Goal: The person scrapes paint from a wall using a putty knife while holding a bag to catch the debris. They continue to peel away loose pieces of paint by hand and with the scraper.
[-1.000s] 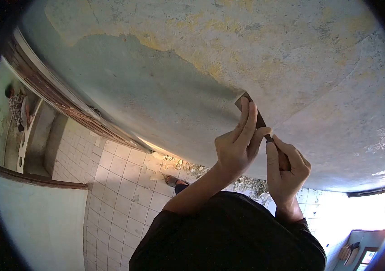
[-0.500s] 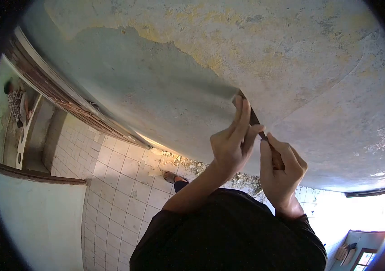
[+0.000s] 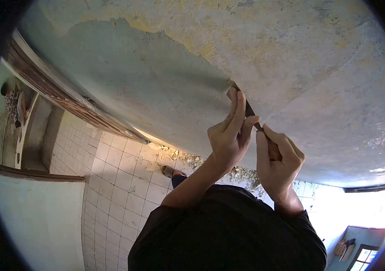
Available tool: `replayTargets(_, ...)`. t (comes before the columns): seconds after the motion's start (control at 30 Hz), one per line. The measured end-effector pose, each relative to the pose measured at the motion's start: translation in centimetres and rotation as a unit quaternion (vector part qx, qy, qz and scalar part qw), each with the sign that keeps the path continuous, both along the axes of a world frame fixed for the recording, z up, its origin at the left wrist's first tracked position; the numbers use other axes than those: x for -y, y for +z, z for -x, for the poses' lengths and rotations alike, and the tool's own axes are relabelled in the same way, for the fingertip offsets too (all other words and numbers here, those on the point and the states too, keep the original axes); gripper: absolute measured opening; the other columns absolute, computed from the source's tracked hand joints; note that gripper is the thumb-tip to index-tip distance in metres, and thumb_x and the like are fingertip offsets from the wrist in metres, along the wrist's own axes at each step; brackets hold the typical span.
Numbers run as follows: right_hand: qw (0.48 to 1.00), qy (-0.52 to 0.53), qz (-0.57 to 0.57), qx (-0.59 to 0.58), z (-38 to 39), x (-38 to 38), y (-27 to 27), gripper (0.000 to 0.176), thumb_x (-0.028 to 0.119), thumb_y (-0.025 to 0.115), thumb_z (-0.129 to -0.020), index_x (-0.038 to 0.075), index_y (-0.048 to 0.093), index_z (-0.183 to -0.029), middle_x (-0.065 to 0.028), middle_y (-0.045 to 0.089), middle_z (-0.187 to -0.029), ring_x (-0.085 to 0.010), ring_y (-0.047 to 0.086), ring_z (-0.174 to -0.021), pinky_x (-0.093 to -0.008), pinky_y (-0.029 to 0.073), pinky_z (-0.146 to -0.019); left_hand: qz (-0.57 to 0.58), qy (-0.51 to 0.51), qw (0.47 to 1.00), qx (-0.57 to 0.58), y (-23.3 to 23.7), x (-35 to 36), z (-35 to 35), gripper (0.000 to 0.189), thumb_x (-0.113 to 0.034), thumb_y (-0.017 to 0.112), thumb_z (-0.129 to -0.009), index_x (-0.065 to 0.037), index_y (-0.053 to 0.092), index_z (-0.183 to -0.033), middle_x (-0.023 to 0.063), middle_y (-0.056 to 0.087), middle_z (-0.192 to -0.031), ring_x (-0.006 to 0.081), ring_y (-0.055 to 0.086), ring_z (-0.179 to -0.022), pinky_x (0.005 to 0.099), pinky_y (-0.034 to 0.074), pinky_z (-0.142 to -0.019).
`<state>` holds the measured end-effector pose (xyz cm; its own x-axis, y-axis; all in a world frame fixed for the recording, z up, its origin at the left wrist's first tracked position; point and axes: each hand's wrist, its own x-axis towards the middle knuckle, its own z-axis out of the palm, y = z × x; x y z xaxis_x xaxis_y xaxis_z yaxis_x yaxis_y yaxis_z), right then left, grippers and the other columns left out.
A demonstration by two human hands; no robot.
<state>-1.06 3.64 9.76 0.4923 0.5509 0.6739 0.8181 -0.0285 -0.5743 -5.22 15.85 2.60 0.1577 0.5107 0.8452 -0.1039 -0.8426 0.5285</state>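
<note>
A scraper [image 3: 250, 109] is up against the wall, near the middle of the view. Its blade is dark, flat, thin and long, and it looks like metal. The handle [image 3: 274, 151] is brown and looks like wood, and most of it is hidden in the right hand [image 3: 280, 165]. That hand is closed around the handle. The left hand [image 3: 228, 137] holds the blade, with two long fingers laid along it close to the tip and the thumb on it lower down, toward the handle.

The scraper lies on a slant. Its long side runs from the handle, near and right, to the tip, far and left. The tip is at the edge of the green paint [image 3: 106, 58], which looks mostly smooth. Next to it is a rough, pale patch [image 3: 283, 63] with yellow and gray spots. The line between them is wavy and jagged.

Lots of broken flakes [image 3: 245, 176] lie along the bottom of the wall, on a floor [image 3: 129, 194] of pale, square tiles. A foot in a shoe [image 3: 168, 171] is on the tiles near them. On the left is a brown door frame [image 3: 70, 108], and past it a person [image 3: 13, 101] in a patterned shirt.
</note>
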Motion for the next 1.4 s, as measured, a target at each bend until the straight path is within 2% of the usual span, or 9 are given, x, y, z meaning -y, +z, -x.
replayTargets(0.17,0.999,0.021,-0.041,-0.02,0.0,-2.3,-0.6,0.015,-0.005,0.076,-0.087,-0.007,0.075,-0.102,-0.0088,0.067,-0.069,-0.005,0.055,-0.053,-0.0221,0.038,-0.046,0.04,0.047,0.998,-0.031,1.1,-0.6,0.5,0.056,-0.014,0.077,-0.094,0.01,0.056,-0.14,0.0358,0.059,-0.135,0.0352,0.075,-0.098,0.0286,0.061,-0.062)
replayTargets(0.33,0.999,-0.024,-0.019,-0.018,0.1,-0.4,-0.7,0.015,-0.004,0.077,-0.088,-0.007,0.076,-0.103,-0.0072,0.067,-0.068,-0.0027,0.053,-0.052,-0.0213,0.035,-0.045,0.006,-0.004,1.0,-0.01,0.8,-0.4,0.2,0.054,-0.015,0.076,-0.095,0.009,0.058,-0.14,0.0351,0.059,-0.135,0.0348,0.076,-0.096,0.0311,0.061,-0.062)
replayTargets(0.57,0.999,-0.017,-0.036,-0.019,0.1,-0.7,-0.6,0.015,-0.004,0.077,-0.088,-0.007,0.076,-0.103,-0.0067,0.066,-0.066,-0.0025,0.053,-0.052,-0.0209,0.033,-0.045,-0.009,0.004,1.0,0.001,1.0,-0.6,0.4,0.054,-0.011,0.077,-0.093,0.008,0.058,-0.14,0.0359,0.059,-0.135,0.0347,0.077,-0.094,0.0295,0.06,-0.059)
replayTargets(0.63,1.0,-0.02,-0.014,0.014,0.1,-0.9,-0.2,0.016,-0.004,0.077,-0.087,-0.006,0.076,-0.103,-0.0071,0.066,-0.067,-0.0031,0.053,-0.052,-0.0212,0.034,-0.045,0.051,-0.001,0.998,-0.022,1.2,-0.2,0.7,0.053,-0.014,0.075,-0.095,0.009,0.058,-0.14,0.036,0.059,-0.134,0.0346,0.077,-0.094,0.0308,0.061,-0.06)
replayTargets(0.77,1.0,-0.022,-0.012,-0.012,0.6,-1.2,0.2,0.014,-0.004,0.077,-0.088,-0.005,0.076,-0.102,-0.0077,0.068,-0.069,-0.0035,0.053,-0.052,-0.022,0.035,-0.045,-0.022,0.021,0.999,0.022,0.8,-1.6,0.0,0.053,-0.012,0.074,-0.096,0.007,0.057,-0.142,0.0347,0.059,-0.135,0.0353,0.076,-0.094,0.0305,0.06,-0.06)
replayTargets(0.93,0.999,-0.026,-0.022,-0.017,0.9,-1.6,0.4,0.013,-0.004,0.076,-0.088,-0.006,0.075,-0.102,-0.0095,0.069,-0.07,-0.0044,0.058,-0.056,-0.0209,0.04,-0.048,0.041,0.011,0.999,0.012,1.0,-1.0,0.3,0.052,-0.012,0.073,-0.096,0.005,0.058,-0.142,0.0349,0.059,-0.135,0.0348,0.076,-0.096,0.0315,0.061,-0.062)
replayTargets(1.0,1.0,-0.013,-0.008,-0.003,1.2,-1.7,0.9,0.014,-0.004,0.076,-0.088,-0.006,0.074,-0.102,-0.0105,0.068,-0.069,-0.0051,0.059,-0.057,-0.0206,0.042,-0.05,0.012,0.02,1.0,0.019,1.0,-1.9,0.2,0.052,-0.012,0.073,-0.096,0.005,0.057,-0.142,0.0349,0.059,-0.135,0.0358,0.075,-0.097,0.032,0.062,-0.062)
replayTargets(1.17,0.999,-0.022,-0.029,0.006,0.9,-2.1,0.4,0.015,-0.002,0.076,-0.089,-0.006,0.075,-0.103,-0.0085,0.066,-0.067,-0.0052,0.054,-0.053,-0.0223,0.039,-0.047,0.021,0.026,0.999,0.015,1.2,-1.1,0.5,0.05,-0.011,0.071,-0.098,0.007,0.057,-0.142,0.0338,0.06,-0.136,0.0387,0.07,-0.11,0.0343,0.064,-0.07)
replayTargets(1.4,0.999,-0.029,-0.025,-0.002,0.9,-2.0,-0.3,0.015,0.0,0.077,-0.088,-0.006,0.075,-0.102,-0.0089,0.067,-0.068,-0.0054,0.055,-0.053,-0.0228,0.039,-0.047,-0.027,0.051,0.998,0.008,1.9,-2.1,0.2,0.05,-0.011,0.071,-0.097,0.007,0.057,-0.142,0.0336,0.058,-0.137,0.0393,0.071,-0.108,0.0335,0.064,-0.069)
